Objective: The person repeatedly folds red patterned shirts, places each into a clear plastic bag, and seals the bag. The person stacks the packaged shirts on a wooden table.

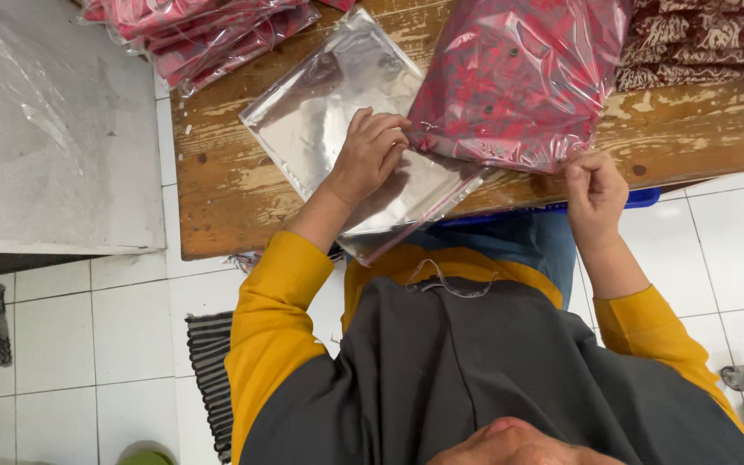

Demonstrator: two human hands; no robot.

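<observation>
A red patterned garment in a clear bag [514, 77] lies on the wooden worktop [226, 189], and it is taken here as the landmark. Just left of it, and partly under its near edge, a stack of empty clear bags [320, 112] is spread flat, its near end hanging over the worktop's front edge.

The left hand [370, 153] is laid palm down on the empty bags, right beside the bagged garment's left corner; its grip is flat and loose, the fingers curled slightly, nothing being clasped. The right hand [594, 191] is held at the bagged garment's near right corner, where its grip is narrow, thumb and fingers pinched together at the bag's open edge. Whether a flap or a sealing strip is caught between them cannot be told.

Beyond the bagged garment to the left, a pile of finished red packs [208, 30] is seen; to its right, folded brown patterned cloth [708, 43] is stacked.

The step in hand is judged to be the closing of the bag's mouth. It would be done well if the plastic were kept taut at the pinched corner, the flap folded straight along the edge, and the loose bags held still under the left palm so that nothing slides off the worktop.
</observation>
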